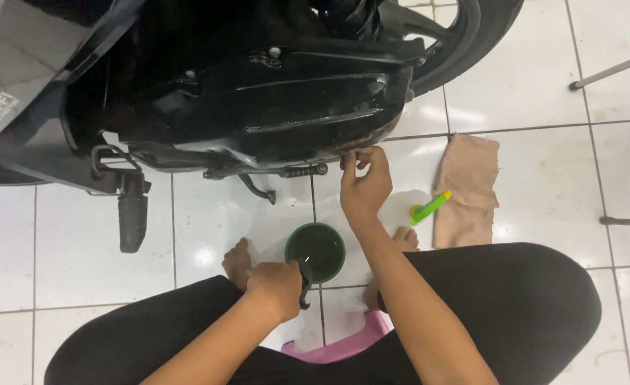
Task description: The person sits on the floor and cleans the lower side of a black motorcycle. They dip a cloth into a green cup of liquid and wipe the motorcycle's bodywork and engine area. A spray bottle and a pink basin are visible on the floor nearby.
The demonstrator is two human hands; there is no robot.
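My left hand (276, 285) grips the handle of a dark green round container (316, 249) that sits on the white tiled floor between my feet. My right hand (365, 187) reaches up under the black engine cover of a scooter (272, 93), with its fingertips pinched at the cover's lower edge. What the fingers pinch is too small to tell. The container lies directly below and a little left of that hand.
A beige cloth (466, 189) lies on the floor at the right, with a green and yellow tool (430, 207) beside it. A footrest (132, 212) and kickstand (258, 189) hang under the scooter. A pink stool (340, 346) is beneath me. Metal legs (614, 70) stand far right.
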